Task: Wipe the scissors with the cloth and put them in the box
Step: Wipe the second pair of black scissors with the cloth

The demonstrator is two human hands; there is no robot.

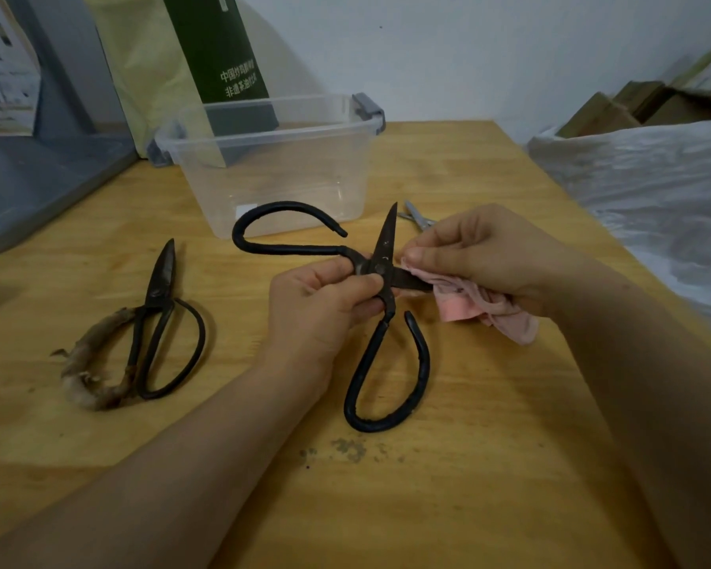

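A: You have the big black scissors spread wide open in the middle of the frame, above the table. Your left hand pinches them at the pivot, thumb on top and fingers curled underneath.

B: And your right hand has the pink cloth bunched in its curled fingers. You are pressing it round the blade that points right. The other blade points up toward the box.

A: So you are in the wiping step, I'd say. The clear box, upper centre, looks to have no scissors in it, so nothing has been put away yet.

B: To the left of centre you have a second dark pair, closed and flat on the wood, one loop wrapped in frayed stuff. It looks untouched, so you have that to wipe and box as well.

A: Count for you: two dark pairs for certain. A small silvery tool peeks out behind your right hand. It may be a third pair, but too much of it is hidden to tell.

B: One cloth, one box, two hands at work. Rusty-looking specks lie on the wood below the lower loop.
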